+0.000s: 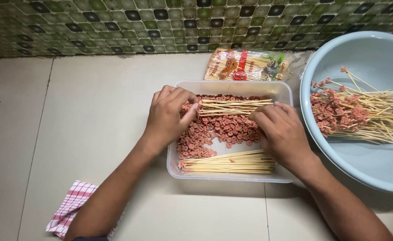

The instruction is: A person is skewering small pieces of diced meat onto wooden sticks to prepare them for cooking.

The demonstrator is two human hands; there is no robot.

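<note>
Our left fingers (188,110) pinch a sausage slice (195,106) in the clear tub (232,85); right fingers (261,117) pinch thin skewers (234,107). Slices seem soft, slippery; sticks light, brittle, best gripped mid-shaft.

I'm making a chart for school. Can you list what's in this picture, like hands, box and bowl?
Left hand: on sliced sausage pieces, at skewer tips
Right hand: on same skewer bundle
Container: clear plastic, second skewer bundle at near side
Basin: pale blue, holds filled skewers
Behind: skewer packet
Corner: red checked cloth
</note>
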